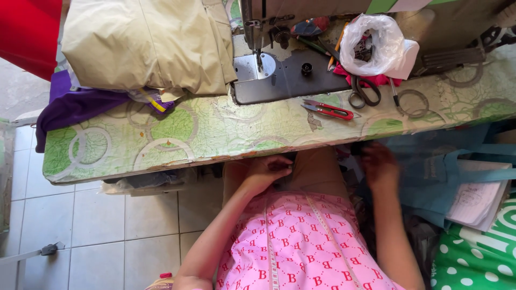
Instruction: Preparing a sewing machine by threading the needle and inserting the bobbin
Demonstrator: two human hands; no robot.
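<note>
Green table (177, 134): two scissors (364, 92), one thread snips (329, 110).

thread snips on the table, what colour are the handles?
Red handles on the thread snips, lying beside the black scissors; head view.

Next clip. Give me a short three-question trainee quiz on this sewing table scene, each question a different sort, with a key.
1. True or false: the red thread snips lie on the table.
2. Which hand rests on the tan cloth in the lap: A left hand, B right hand?
3. What lies folded left of the sewing machine?

Key: 1 true. 2 A; the right hand is blurred, beside blue bags. 3 a beige cloth pile.
</note>
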